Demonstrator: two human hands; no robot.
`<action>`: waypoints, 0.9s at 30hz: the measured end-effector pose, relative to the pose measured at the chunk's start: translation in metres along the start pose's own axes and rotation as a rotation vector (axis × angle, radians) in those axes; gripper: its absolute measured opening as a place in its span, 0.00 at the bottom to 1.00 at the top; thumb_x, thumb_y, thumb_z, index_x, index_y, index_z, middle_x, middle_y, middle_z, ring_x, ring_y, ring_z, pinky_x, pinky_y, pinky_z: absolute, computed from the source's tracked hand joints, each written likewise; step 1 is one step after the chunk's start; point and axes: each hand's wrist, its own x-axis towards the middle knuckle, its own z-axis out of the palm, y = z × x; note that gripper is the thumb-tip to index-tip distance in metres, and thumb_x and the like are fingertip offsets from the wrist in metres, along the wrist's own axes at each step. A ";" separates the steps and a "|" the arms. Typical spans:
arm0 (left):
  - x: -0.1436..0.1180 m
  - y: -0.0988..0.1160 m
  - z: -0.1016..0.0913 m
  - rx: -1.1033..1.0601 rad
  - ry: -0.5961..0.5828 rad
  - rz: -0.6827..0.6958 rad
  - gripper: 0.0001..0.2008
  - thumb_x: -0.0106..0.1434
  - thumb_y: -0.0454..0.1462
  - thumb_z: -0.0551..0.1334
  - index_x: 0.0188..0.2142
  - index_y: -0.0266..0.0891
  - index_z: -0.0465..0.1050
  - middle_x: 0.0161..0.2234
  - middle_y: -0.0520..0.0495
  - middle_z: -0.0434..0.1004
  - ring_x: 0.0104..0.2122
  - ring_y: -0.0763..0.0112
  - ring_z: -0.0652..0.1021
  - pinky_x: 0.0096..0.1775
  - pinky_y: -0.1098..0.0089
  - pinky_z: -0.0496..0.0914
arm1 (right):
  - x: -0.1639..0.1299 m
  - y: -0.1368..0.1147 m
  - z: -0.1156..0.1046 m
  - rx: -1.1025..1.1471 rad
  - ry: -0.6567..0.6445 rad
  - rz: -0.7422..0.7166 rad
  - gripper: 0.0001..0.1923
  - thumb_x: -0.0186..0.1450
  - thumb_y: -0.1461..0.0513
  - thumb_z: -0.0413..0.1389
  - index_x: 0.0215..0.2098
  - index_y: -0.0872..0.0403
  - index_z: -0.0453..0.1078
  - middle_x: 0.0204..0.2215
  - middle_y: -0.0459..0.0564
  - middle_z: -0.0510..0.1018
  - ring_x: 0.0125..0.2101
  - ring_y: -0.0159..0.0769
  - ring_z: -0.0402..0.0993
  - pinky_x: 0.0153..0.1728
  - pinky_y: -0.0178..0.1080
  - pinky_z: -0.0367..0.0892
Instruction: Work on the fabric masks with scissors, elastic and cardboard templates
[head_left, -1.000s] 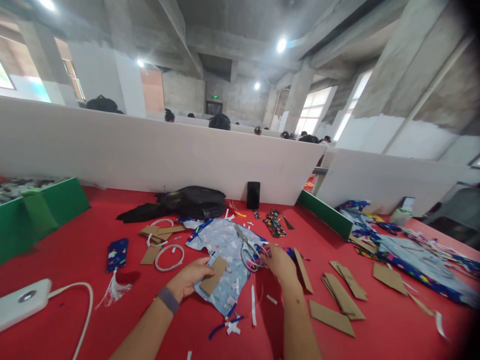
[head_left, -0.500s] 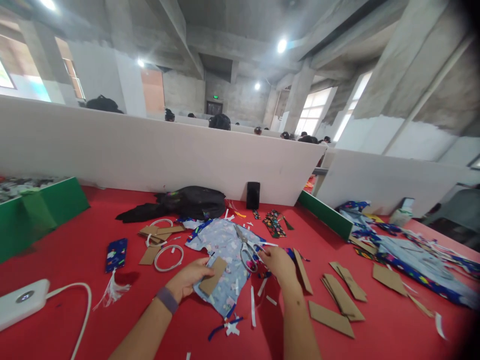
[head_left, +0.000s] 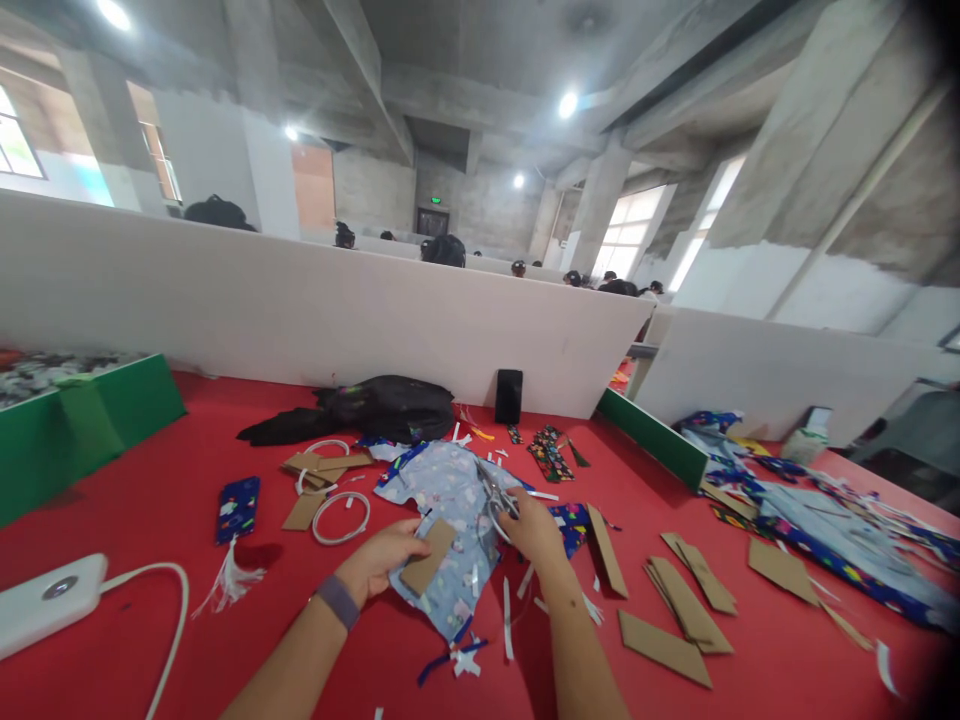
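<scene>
A small brown cardboard piece (head_left: pixel 429 562) lies over pale blue patterned fabric (head_left: pixel 431 475). My left hand (head_left: pixel 379 560), a purple band at its wrist, is closed on the cardboard's left edge, thumb on top. The fingers underneath are hidden, so whether they also pinch the fabric cannot be told. On the fabric's right side lie scissors (head_left: pixel 491 492), blades pointing away from me. My right hand (head_left: pixel 531 527) has its fingers closed at their handles, which it partly covers.
Cardboard strips (head_left: pixel 686 603) lie at right, white cord coils (head_left: pixel 341 518) at left. Beyond are a black cloth bundle (head_left: pixel 390 408) and a phone (head_left: pixel 508 396) against a white partition (head_left: pixel 315 310). A tasselled blue bookmark (head_left: pixel 238 508) and a white power bank (head_left: pixel 56 600) are at left.
My right hand has moved left onto the scissors' handles, uncovering dark blue fabric behind it. My left hand still holds the cardboard in place. The view has shifted slightly.
</scene>
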 end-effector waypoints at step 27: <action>-0.004 0.001 0.004 0.013 0.052 -0.005 0.17 0.39 0.30 0.61 0.33 0.34 0.69 0.27 0.45 0.79 0.26 0.64 0.78 0.31 0.65 0.71 | 0.002 -0.035 0.003 0.012 -0.113 -0.033 0.14 0.56 0.63 0.54 0.42 0.55 0.64 0.34 0.54 0.77 0.38 0.41 0.72 0.35 0.35 0.57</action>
